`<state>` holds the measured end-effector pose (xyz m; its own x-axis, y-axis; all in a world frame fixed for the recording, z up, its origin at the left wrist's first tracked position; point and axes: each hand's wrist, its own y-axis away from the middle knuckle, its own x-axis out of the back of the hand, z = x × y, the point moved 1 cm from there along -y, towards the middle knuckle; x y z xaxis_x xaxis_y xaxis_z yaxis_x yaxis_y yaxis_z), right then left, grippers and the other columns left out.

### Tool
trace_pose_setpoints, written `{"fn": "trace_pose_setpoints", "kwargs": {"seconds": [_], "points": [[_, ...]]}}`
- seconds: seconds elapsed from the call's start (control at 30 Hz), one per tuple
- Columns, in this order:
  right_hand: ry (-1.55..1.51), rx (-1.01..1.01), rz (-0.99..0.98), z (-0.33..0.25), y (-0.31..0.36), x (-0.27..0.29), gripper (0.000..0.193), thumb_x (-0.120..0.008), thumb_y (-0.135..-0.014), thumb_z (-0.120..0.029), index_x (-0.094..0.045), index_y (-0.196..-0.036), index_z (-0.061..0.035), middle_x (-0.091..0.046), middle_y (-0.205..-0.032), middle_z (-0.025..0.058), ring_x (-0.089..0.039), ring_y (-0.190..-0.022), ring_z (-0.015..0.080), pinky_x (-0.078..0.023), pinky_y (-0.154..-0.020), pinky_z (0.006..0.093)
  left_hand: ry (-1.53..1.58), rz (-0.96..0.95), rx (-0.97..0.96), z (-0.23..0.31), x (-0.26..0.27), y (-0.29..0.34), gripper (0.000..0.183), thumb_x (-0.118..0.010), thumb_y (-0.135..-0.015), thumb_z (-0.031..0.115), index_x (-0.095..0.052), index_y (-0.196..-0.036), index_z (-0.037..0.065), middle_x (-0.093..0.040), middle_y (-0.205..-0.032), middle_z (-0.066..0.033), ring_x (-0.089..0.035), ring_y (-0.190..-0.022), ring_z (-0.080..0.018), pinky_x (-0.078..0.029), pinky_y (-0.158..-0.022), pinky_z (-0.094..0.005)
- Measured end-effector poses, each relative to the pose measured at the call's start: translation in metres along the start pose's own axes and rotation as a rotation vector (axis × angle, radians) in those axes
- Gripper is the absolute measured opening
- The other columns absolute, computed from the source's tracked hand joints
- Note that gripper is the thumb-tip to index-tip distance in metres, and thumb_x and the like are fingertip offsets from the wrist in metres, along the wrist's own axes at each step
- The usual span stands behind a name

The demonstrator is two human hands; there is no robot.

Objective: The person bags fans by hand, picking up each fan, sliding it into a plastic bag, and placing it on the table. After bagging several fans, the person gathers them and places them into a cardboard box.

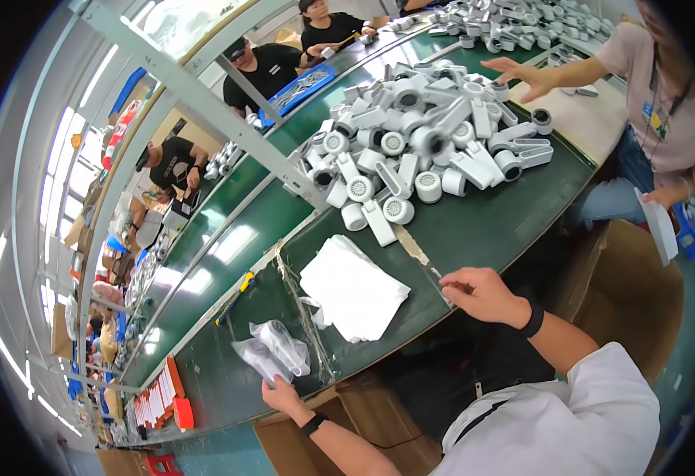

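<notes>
My left hand grips a clear plastic bag with a white part inside, held over the near edge of the green table. My right hand rests on the table's near edge with fingers curled, beside a strip of tape; I cannot see anything held in it. A stack of white plastic bags lies flat between my hands. Farther along the table sits a big heap of white handheld fan parts.
A person in a pink top reaches a hand toward the heap from the right. Open cardboard boxes stand below the table edge. A metal frame bar crosses overhead. Other workers sit at the far side. A yellow-handled tool lies left.
</notes>
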<state>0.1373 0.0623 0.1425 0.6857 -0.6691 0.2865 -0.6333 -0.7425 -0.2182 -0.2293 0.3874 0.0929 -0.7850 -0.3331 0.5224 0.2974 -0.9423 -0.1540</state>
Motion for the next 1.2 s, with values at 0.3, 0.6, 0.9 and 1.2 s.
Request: {"fn": "trace_pose_setpoints", "kwargs": {"seconds": [0.3,0.6,0.9,1.2], "points": [[0.679,0.258,0.675,0.035,-0.064,0.094,0.026,-0.069,-0.08,-0.012,-0.065,-0.104,-0.0038,-0.063,-0.094,0.0108,-0.062,-0.087,0.0292,-0.05,-0.078,0.039,0.01,0.063,-0.542,0.094,-0.011,0.07,0.036,-0.071,-0.084,0.013,-0.062,-0.116,-0.001,-0.059,-0.115,-0.0168,-0.057,-0.105,-0.0288,-0.046,-0.087,-0.0369],[0.704,0.064,0.243,0.065,-0.069,0.085,0.024,-0.065,-0.084,-0.02,-0.066,-0.104,-0.0085,-0.063,-0.098,0.0113,-0.062,-0.092,0.0305,-0.051,-0.079,0.0394,0.027,-0.491,-0.977,0.135,-0.082,0.176,0.029,-0.074,-0.082,0.013,-0.066,-0.108,0.004,-0.064,-0.107,-0.0126,-0.058,-0.094,-0.0285,-0.047,-0.081,-0.0367],[0.656,0.261,0.028,0.039,-0.082,0.111,0.039,-0.054,-0.075,0.006,-0.069,-0.106,-0.0131,-0.065,-0.111,0.0081,-0.064,-0.092,0.0312,-0.053,-0.08,0.0388,-0.129,-0.481,-1.0,0.143,-0.093,0.17,0.019,-0.073,-0.08,0.014,-0.071,-0.097,0.005,-0.067,-0.098,-0.0124,-0.058,-0.092,-0.0322,-0.047,-0.082,-0.0408],[1.186,0.5,-0.438,0.049,-0.081,0.118,0.03,-0.063,-0.078,-0.011,-0.074,-0.102,-0.0241,-0.053,-0.132,0.0006,-0.049,-0.119,0.0206,-0.043,-0.094,0.0365,-0.305,-0.623,-1.009,0.145,-0.099,0.171,0.017,-0.073,-0.081,0.022,-0.074,-0.09,0.008,-0.069,-0.088,-0.0106,-0.06,-0.084,-0.0321,-0.048,-0.076,-0.0412]]}}
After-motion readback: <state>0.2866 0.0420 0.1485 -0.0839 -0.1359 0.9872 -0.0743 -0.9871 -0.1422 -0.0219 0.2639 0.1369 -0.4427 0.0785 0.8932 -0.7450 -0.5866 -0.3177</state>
